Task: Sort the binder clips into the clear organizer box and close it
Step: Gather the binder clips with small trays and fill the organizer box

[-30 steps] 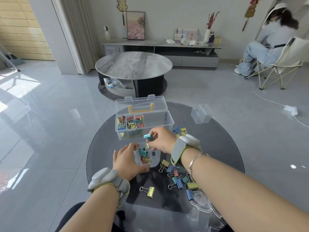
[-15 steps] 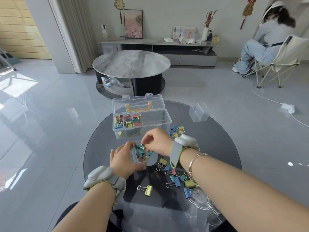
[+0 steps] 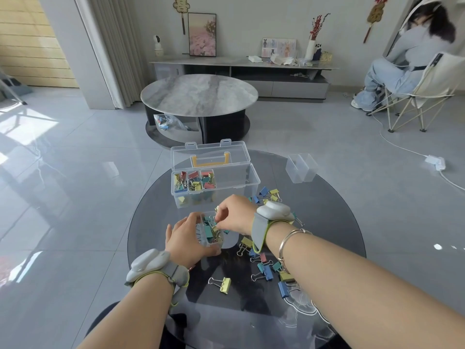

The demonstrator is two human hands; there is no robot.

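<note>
A clear organizer box (image 3: 241,182) stands open on the dark round glass table (image 3: 327,222), its lid with a yellow handle tipped back. Its left compartments hold coloured binder clips (image 3: 195,181). In front of it my left hand (image 3: 187,241) grips a small clear insert bin (image 3: 210,233) filled with teal and yellow clips. My right hand (image 3: 234,215) reaches into the top of that bin, fingertips pinched at the clips; whether they hold one I cannot tell. Loose clips (image 3: 266,268) lie under my right forearm, and one yellow clip (image 3: 222,284) lies alone nearer me.
Another empty clear insert bin (image 3: 300,168) sits at the table's far right. More loose clips (image 3: 269,195) lie right of the box. Beyond are a marble coffee table (image 3: 198,95) and a person seated in a folding chair (image 3: 407,71).
My right hand came down from the box's front edge, where it held a teal clip, into the small bin. The left hand kept its grip on the bin.
</note>
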